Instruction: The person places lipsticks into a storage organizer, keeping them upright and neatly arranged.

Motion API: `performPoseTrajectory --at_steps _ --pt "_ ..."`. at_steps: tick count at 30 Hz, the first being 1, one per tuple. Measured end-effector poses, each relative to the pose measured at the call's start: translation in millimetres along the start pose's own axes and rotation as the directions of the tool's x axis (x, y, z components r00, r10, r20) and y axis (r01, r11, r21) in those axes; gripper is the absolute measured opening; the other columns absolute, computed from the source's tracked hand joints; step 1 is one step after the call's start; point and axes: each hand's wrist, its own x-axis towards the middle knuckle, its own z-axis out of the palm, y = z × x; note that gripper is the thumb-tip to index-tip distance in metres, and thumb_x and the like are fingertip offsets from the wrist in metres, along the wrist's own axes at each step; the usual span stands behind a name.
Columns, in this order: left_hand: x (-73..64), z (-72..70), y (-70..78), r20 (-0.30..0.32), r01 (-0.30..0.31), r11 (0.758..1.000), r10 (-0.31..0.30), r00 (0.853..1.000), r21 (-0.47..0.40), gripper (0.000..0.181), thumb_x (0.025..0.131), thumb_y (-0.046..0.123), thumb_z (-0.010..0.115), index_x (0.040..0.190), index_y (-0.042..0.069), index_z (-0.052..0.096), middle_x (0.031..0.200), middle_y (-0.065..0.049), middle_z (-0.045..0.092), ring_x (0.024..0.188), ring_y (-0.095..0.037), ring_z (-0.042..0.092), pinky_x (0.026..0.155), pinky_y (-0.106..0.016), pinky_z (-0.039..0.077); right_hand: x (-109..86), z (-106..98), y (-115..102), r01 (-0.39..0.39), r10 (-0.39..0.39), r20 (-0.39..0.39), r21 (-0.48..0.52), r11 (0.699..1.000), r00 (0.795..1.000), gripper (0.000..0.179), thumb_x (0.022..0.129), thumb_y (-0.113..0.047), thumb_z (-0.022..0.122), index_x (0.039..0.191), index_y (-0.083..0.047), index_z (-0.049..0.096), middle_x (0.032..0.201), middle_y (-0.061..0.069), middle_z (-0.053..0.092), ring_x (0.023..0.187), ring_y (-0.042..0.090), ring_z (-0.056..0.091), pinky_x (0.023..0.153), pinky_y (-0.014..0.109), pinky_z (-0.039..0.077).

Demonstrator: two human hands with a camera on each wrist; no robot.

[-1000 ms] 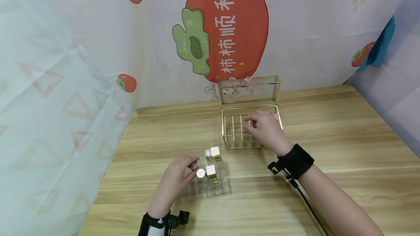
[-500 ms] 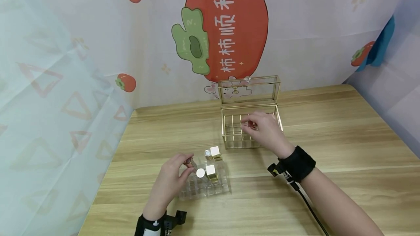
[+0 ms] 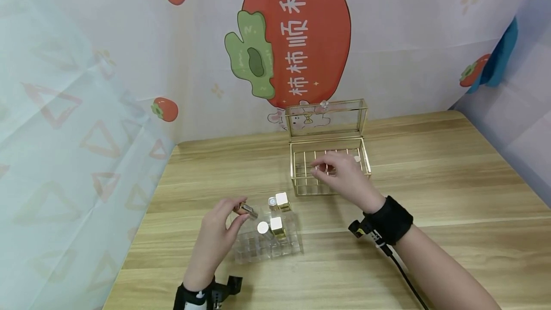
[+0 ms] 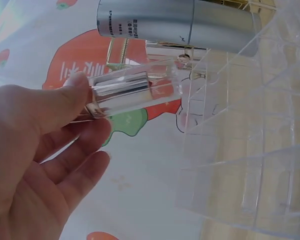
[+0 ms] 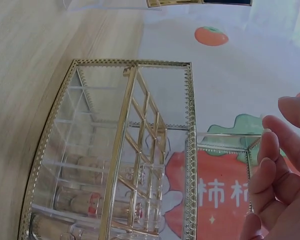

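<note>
My left hand (image 3: 210, 236) pinches a lipstick (image 3: 245, 209) between thumb and fingers, tilted above a clear compartmented organizer (image 3: 245, 253). In the left wrist view, the lipstick (image 4: 122, 93) has a transparent case and a shiny band. A silver-grey tube (image 4: 150, 22) stands in the organizer, beside gold tubes with square white tops (image 3: 277, 226). Over the gold-edged glass box (image 3: 294, 176) hovers my right hand (image 3: 344, 176), fingers loosely bent. From the right wrist, this hand (image 5: 285, 175) holds nothing. Several lipsticks (image 5: 80, 202) lie in the box's compartments.
The box's glass lid (image 3: 327, 130) stands raised at the back. A printed cloth (image 3: 206, 61) hangs behind the wooden table (image 3: 430, 171). A black cable (image 3: 406, 276) runs from the right wrist camera (image 3: 361, 228) towards the front edge.
My left hand has drawn the lipstick up and left from the organizer, and it now tilts over. The right hand has shifted a little left above the box.
</note>
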Motion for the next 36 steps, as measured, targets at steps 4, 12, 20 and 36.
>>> performPoseTrajectory --at_steps 4,12,20,36 --pt "0.3 -3.0 0.7 -0.037 0.062 0.998 -0.062 0.997 0.004 0.038 0.073 -0.003 0.078 0.108 -0.002 0.064 0.091 -0.009 0.066 0.081 -0.018 0.06 0.07 -0.041 0.057 -2.0 1.8 -2.0 0.029 -0.029 -0.01 -0.01 1.0 1.0 0.014 0.085 -0.021 0.07 0.095 -0.011 0.073 0.075 -0.004 0.061 0.073 0.01 0.053 0.069 0.034 0.048" --pt "0.6 -4.5 -0.4 -0.112 0.144 0.988 -0.15 0.982 -0.056 0.034 0.077 -0.002 0.075 0.109 -0.002 0.064 0.098 -0.013 0.067 0.085 -0.019 0.06 0.073 -0.042 0.058 -6.8 4.7 -11.1 0.063 -0.063 0.008 0.036 0.997 0.998 0.015 0.084 -0.015 0.072 0.097 -0.009 0.073 0.078 -0.003 0.063 0.074 0.011 0.055 0.066 0.034 0.051" --pt "5.8 -2.5 3.0 -0.179 0.17 0.981 -0.184 0.966 -0.091 0.033 0.078 -0.005 0.073 0.109 -0.003 0.062 0.102 -0.014 0.067 0.092 -0.02 0.06 0.08 -0.035 0.058 -10.3 8.5 -20.9 0.097 -0.1 0.038 0.076 0.992 0.994 0.019 0.084 -0.017 0.072 0.101 -0.008 0.071 0.079 -0.004 0.063 0.075 0.007 0.054 0.068 0.033 0.05" --pt "23.9 4.6 20.0 -0.16 0.085 0.897 -0.169 0.972 -0.433 0.037 0.074 -0.018 0.069 0.109 -0.01 0.059 0.105 -0.022 0.062 0.097 -0.024 0.059 0.09 -0.017 0.051 -15.7 17.7 -36.4 0.047 -0.061 0.099 0.143 0.989 0.993 0.03 0.084 -0.026 0.072 0.11 -0.013 0.069 0.082 -0.007 0.062 0.079 0.009 0.054 0.067 0.037 0.049"
